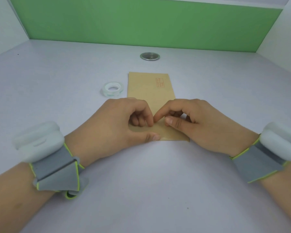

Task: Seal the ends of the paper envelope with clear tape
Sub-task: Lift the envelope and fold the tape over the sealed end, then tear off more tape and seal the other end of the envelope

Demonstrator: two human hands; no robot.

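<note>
A brown paper envelope (pixel 149 88) lies lengthwise on the pale table, with a red stamp near its far end. Both hands rest on its near end. My left hand (pixel 118 125) presses the near flap down with index fingertip and thumb. My right hand (pixel 200 125) presses the same end with its index finger and thumb, fingers curled. A shiny strip along the near edge looks like clear tape, though I cannot be sure. The roll of clear tape (pixel 112 89) lies flat on the table just left of the envelope, untouched.
A round metal grommet (pixel 149 56) is set into the table beyond the envelope. A green panel (pixel 141 22) closes the back, and white walls stand on both sides. Grey straps with white devices sit on both wrists.
</note>
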